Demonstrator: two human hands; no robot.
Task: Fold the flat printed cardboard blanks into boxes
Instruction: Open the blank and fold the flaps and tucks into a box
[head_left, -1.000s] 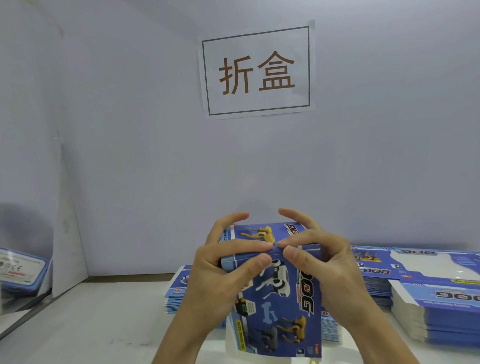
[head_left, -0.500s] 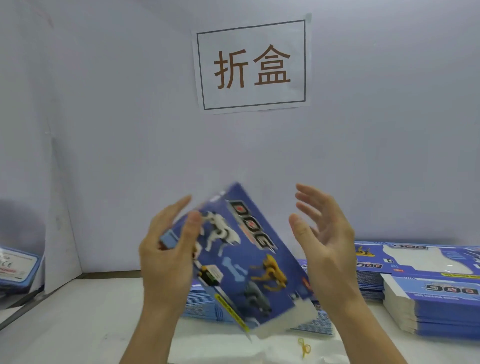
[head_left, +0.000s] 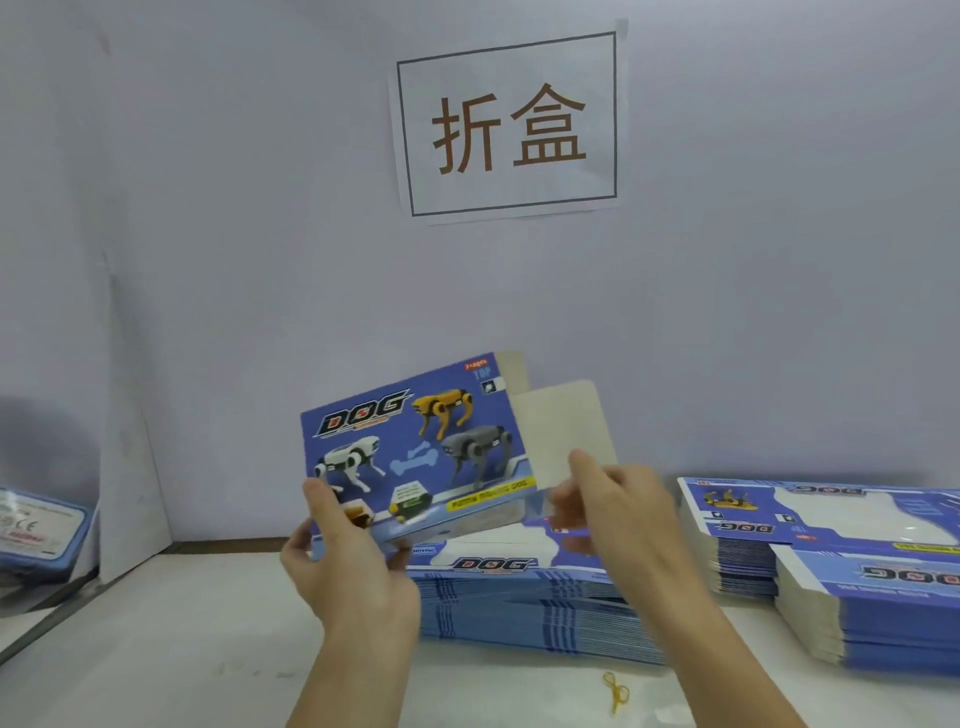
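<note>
Now my left hand pinches the half-formed box by its lower left corner, long axis running left to right, held above the bench. My right hand pinches its open end flap. Behind lie stacks of blanks, unobstructed.

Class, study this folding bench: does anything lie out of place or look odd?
One stray: a yellow rubber band lies loose on the white table, in front of the stack of flat blanks. The box in the left hand merely has an unfolded end flap.
</note>
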